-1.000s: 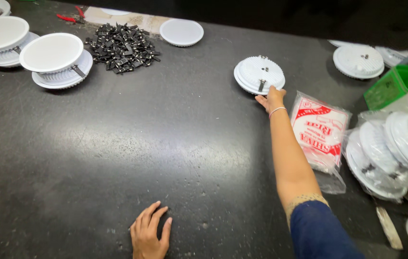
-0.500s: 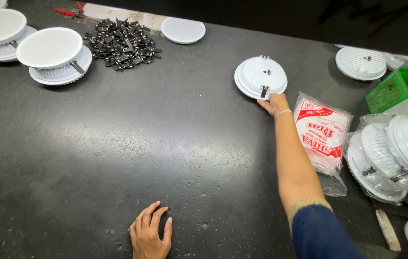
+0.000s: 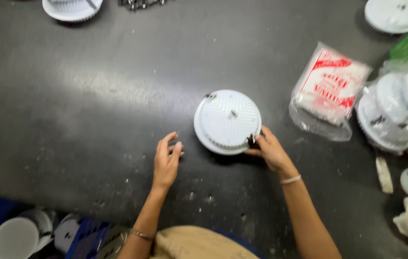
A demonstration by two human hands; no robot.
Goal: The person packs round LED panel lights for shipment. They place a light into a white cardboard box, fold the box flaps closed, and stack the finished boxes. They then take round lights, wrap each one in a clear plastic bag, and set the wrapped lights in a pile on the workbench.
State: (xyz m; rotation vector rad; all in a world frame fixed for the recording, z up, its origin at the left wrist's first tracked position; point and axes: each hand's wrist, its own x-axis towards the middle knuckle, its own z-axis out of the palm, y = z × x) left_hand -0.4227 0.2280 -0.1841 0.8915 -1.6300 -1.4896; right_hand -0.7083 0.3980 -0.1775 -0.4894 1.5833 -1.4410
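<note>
Two hands at work: right hand point(image 3: 272, 152) pinches the rim of the white round lamp housing point(image 3: 228, 122) lying mid-surface point(image 3: 93, 105) toward the near edge, left hand point(image 3: 166, 160) open, empty beside it; best steadied from both sides.

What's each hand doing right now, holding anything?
Left hand: open, fingers loosely curled, empty, beside the round white fixture.
Right hand: fingers pinching the fixture's edge.

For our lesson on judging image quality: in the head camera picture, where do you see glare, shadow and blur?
Head view: a broad pale sheen on the dark table at the left; a soft shadow under the white round housing beside the right hand; the left hand and the plastic bag look slightly blurred.
</note>
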